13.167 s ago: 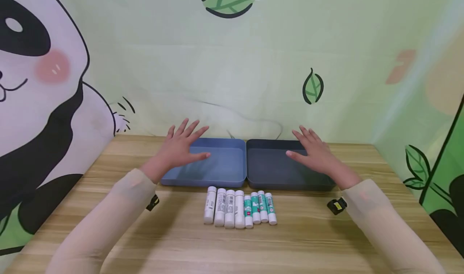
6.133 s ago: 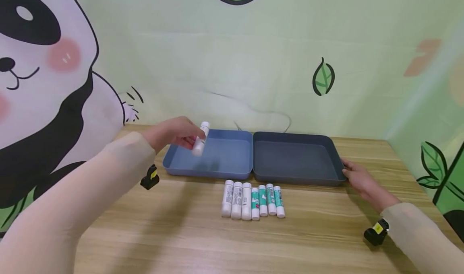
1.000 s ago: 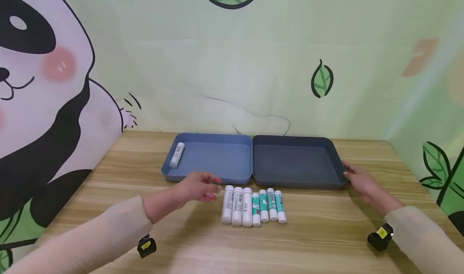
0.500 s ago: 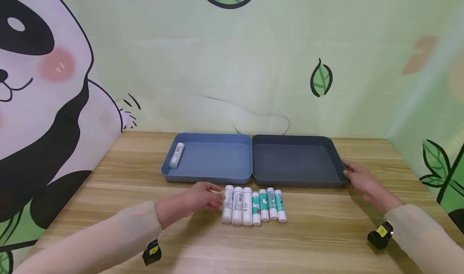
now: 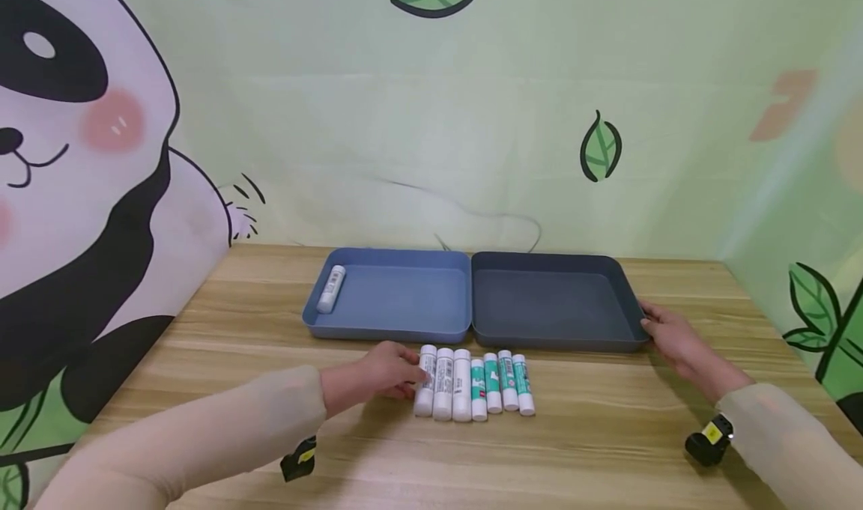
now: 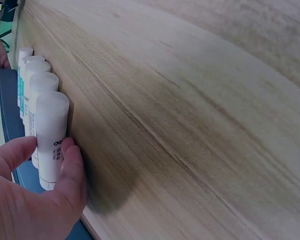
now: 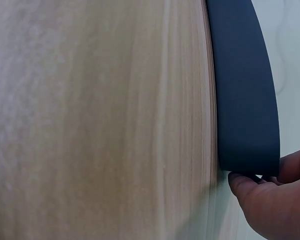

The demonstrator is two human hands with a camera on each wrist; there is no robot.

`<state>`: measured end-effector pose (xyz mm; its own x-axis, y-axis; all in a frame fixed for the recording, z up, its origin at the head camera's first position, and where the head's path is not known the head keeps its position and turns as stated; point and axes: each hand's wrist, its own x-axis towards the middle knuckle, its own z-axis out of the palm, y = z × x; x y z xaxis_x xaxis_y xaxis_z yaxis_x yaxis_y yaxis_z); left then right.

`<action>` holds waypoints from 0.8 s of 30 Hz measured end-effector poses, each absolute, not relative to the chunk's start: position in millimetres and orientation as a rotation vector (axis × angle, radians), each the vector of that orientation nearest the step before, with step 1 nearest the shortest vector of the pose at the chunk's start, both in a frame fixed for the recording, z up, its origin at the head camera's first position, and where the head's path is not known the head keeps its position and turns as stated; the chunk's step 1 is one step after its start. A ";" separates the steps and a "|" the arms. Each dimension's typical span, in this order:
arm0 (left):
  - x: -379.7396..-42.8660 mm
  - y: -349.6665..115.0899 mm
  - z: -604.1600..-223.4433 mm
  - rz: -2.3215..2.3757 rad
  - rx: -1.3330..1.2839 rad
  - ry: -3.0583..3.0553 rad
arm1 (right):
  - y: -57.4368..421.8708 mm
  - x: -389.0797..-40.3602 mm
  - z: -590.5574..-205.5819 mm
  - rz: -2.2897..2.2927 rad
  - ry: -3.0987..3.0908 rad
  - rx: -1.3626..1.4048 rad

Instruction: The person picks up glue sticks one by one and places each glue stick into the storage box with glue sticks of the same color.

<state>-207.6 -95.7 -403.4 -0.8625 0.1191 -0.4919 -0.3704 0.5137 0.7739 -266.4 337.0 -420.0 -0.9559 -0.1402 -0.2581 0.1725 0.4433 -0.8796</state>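
Your left hand (image 5: 387, 371) pinched a white tube (image 5: 425, 396) between thumb and fingers near the lower centre of the frame, where it formed the left end of a row on the wood-grain bench (image 5: 573, 435). The left wrist view showed your thumb on one side of the tube and your fingers on the other. Your right hand (image 5: 677, 347), at the right of the frame, gripped the right end of a dark tray (image 5: 553, 300), thumb and fingers against its wall.

Beside the pinched tube stood out two more white tubes (image 5: 443, 390), followed to the right by four smaller green-labelled sticks (image 5: 493, 383). Just above the row, a blue tray (image 5: 404, 300) lay side by side with the dark one, and a single white tube (image 5: 330, 289) rested in it toward its left end. Black devices showed below both of your pale sleeves (image 5: 229, 427). Behind the bench, a pale green backdrop (image 5: 323, 135) carried a panda (image 5: 74, 128) at the upper left and leaf drawings.
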 end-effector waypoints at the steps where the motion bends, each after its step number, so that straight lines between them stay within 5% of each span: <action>1: -207.8 -95.3 -403.1 1.324 -0.209 2.269 | 336.9 -266.3 -419.8 -1.513 2.408 0.028; 24: -213.0 -89.0 -395.7 1.264 -0.261 2.238 | 337.3 -264.8 -417.2 -1.437 2.427 0.002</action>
